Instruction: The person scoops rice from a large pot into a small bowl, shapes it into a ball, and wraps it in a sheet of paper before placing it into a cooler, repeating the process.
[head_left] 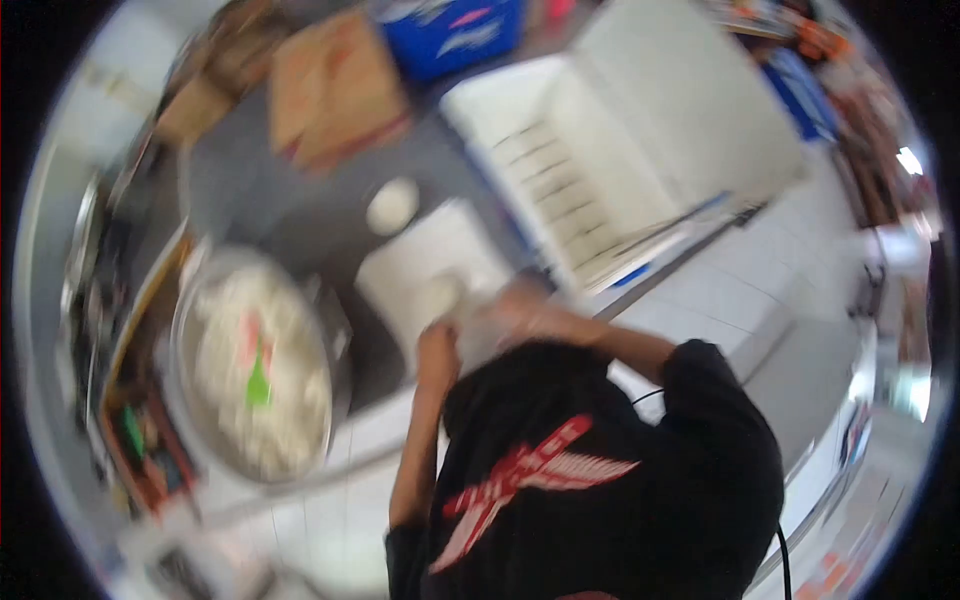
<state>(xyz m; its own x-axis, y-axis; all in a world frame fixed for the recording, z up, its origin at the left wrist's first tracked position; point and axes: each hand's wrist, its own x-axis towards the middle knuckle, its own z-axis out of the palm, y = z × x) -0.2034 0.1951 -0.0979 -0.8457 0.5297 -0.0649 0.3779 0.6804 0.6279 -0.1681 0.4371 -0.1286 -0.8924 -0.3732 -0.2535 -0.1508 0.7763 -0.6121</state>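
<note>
A white paper sheet [405,262] lies on the dark grey tabletop, with a pale round mound [437,296] on its lower part. At the sheet's near edge is my left hand [438,350], its fingertips right beside the mound. My right hand [528,308] reaches over the sheet's right side. Motion smears the fingers of both hands, so I cannot tell what they grip. Just beyond the sheet sits another white round thing [392,206]. To the left, a large metal pot [340,350] holds white rice [280,400], with a green and pink spatula [258,382] lying in it.
An open white cooler box [560,85] stands at the right with rows of white packs [555,195] inside. Behind the sheet are a brown cardboard box [335,85] and a blue container [450,40]. A tray of small items [150,450] is left of the pot.
</note>
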